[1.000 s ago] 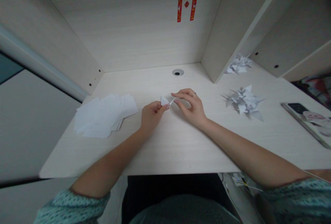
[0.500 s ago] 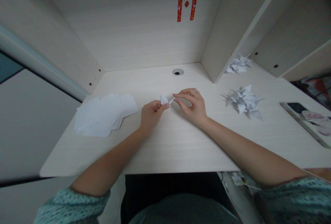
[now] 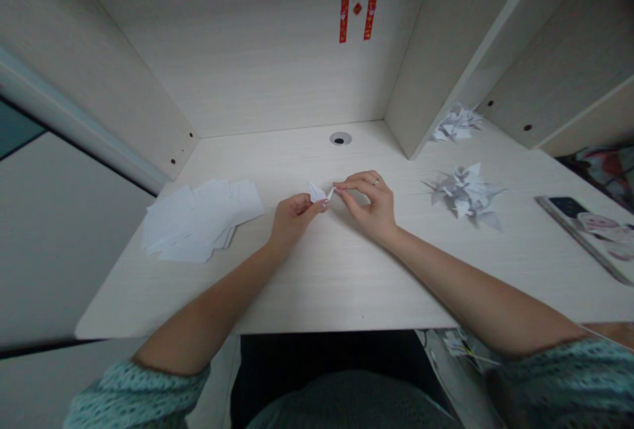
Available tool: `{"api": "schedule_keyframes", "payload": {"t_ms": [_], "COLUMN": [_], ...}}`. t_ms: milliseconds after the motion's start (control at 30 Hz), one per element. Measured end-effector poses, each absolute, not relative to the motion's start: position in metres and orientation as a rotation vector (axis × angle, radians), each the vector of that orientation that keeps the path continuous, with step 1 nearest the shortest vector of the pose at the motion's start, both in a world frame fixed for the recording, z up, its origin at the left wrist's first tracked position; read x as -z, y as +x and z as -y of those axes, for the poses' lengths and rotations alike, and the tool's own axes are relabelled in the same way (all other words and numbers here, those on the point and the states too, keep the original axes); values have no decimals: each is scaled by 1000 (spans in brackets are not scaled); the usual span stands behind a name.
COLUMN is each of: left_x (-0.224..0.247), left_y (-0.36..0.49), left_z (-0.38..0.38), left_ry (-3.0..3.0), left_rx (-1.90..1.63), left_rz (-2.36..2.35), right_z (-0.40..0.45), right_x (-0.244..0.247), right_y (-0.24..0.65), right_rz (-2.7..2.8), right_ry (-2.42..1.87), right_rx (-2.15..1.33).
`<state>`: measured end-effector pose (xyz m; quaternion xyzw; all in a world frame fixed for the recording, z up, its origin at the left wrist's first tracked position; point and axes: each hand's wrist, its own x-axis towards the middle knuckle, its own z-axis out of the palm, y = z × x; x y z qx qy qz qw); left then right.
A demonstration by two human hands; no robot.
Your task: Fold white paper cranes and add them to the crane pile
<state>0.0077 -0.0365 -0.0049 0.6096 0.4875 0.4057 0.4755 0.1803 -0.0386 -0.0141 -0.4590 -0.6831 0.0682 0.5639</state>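
Observation:
A small white paper crane (image 3: 317,193) is held between both hands over the middle of the desk. My left hand (image 3: 293,218) pinches its folded body between thumb and fingers, covering the lower part. My right hand (image 3: 370,202), with a ring on one finger, grips a thin pointed tip on its right side. One pointed flap stands up at the left of the fold. Left of my left hand lies a spread stack of white paper sheets (image 3: 198,218). To the right of my right hand sits a pile of folded white paper cranes (image 3: 466,193).
Another heap of folded paper (image 3: 458,123) lies behind the upright divider (image 3: 428,86). A phone (image 3: 589,234) rests near the desk's right edge. A round cable hole (image 3: 341,139) is at the back of the desk (image 3: 317,290), and red stickers (image 3: 343,16) hang on the back panel.
The crane and my left hand have shifted slightly right. The thin tip in my right fingers now points more steeply upward, and the left flap shows more clearly.

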Motion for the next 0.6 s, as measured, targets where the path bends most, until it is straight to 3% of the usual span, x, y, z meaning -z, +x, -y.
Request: {"api": "schedule_keyframes", "payload": {"t_ms": [600], "left_x": [3], "left_y": [5], "left_z": [38], "left_ry": [1666], "left_rx": [-1029], "left_rz": [-1305], "right_z": [28], "right_x": [21], "right_y": [175], "right_rz": [1124], "right_ry": [-1011], "right_rx": [-1164]}}
